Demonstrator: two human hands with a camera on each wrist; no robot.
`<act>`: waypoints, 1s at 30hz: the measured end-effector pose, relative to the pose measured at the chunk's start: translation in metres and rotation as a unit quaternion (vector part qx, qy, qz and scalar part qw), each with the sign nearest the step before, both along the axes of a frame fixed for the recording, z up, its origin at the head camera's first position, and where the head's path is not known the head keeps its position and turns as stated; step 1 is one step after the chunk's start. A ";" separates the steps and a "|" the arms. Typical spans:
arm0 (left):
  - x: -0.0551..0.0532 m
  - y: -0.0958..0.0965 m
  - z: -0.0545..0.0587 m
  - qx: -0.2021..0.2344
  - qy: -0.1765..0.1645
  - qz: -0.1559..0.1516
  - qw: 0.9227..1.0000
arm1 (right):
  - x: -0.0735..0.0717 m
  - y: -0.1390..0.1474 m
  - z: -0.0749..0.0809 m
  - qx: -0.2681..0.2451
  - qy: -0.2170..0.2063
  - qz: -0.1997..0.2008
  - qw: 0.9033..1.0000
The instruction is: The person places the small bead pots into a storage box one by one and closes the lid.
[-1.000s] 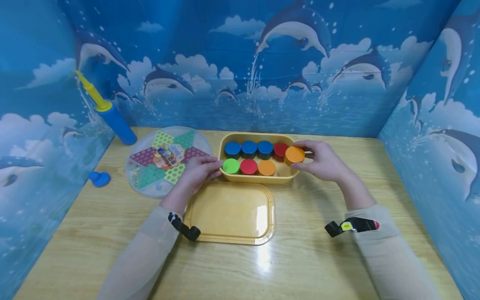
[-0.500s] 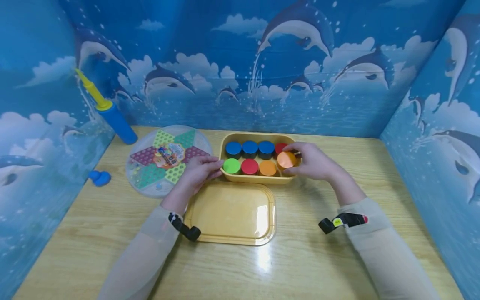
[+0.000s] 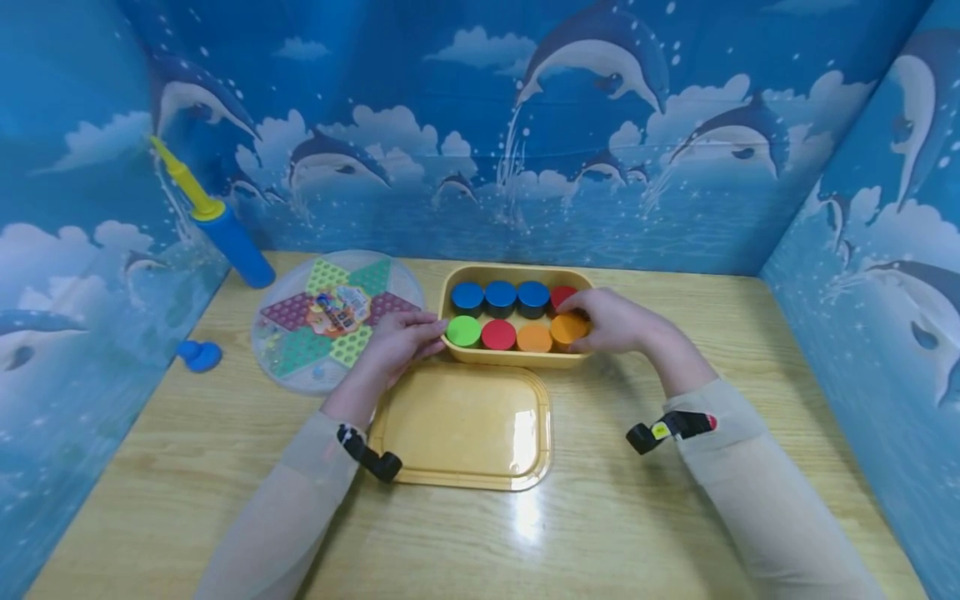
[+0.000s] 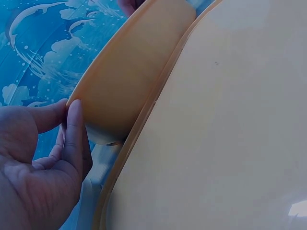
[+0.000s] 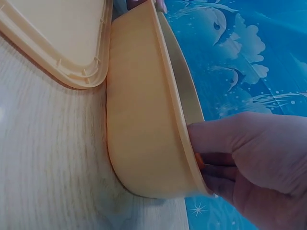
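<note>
A yellow plastic box (image 3: 517, 359) stands at the back of the table, holding several short round pieces in two rows. Its back row has blue pieces (image 3: 501, 295) and a red piece (image 3: 564, 298); a green piece (image 3: 463, 332), another red one and an orange one line the front. My left hand (image 3: 405, 340) pinches the box's left rim between thumb and fingers, plain in the left wrist view. With my right hand (image 3: 618, 321), reaching over the right rim, I grip an orange round piece (image 3: 568, 331) inside the front right corner. The box wall hides most of it in the right wrist view.
The box's lid (image 3: 461, 429) lies flat in front of it. A round board with a coloured star (image 3: 337, 321) lies to the left, near a blue knobbed piece (image 3: 199, 357) and a blue and yellow pump (image 3: 232, 246). Dolphin-print sheets (image 3: 480, 125) wall the table's back and sides.
My right hand has moved left and down with the orange piece, from above the box's right rim into its front right corner. The left hand has stayed on the rim.
</note>
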State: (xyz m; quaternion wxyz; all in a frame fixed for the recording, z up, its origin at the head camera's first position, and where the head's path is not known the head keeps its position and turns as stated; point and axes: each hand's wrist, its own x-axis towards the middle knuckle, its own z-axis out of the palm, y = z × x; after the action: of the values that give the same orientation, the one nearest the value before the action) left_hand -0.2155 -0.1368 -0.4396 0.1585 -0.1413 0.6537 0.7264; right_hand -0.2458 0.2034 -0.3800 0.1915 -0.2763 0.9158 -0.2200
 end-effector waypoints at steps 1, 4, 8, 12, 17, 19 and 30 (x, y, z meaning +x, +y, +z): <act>0.000 0.000 0.000 0.000 0.000 0.000 1.000 | -0.001 -0.001 0.000 0.005 0.000 0.006 1.000; 0.001 0.001 0.000 0.001 0.001 0.000 1.000 | -0.003 -0.002 0.001 0.018 -0.006 0.020 1.000; 0.002 0.003 0.001 0.005 0.002 -0.001 1.000 | -0.005 -0.002 0.002 0.030 -0.019 0.020 0.999; 0.002 0.005 0.001 0.003 0.004 -0.002 1.000 | -0.004 -0.001 0.002 0.031 -0.028 0.017 0.999; 0.003 0.005 0.001 -0.001 0.009 -0.004 1.000 | -0.002 0.001 0.003 0.009 -0.036 0.014 0.999; 0.003 0.005 0.002 -0.011 0.013 -0.005 1.000 | 0.000 0.002 0.003 -0.014 -0.040 0.001 0.999; 0.010 -0.016 0.014 -0.086 0.077 -0.017 0.993 | 0.015 0.007 0.005 -0.146 0.000 -0.054 0.988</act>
State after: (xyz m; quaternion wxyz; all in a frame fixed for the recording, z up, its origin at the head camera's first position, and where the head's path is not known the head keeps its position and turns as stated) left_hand -0.2058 -0.1527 -0.4258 0.1068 -0.0868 0.7262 0.6736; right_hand -0.2306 0.2107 -0.3754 0.1365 -0.2511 0.8876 -0.3613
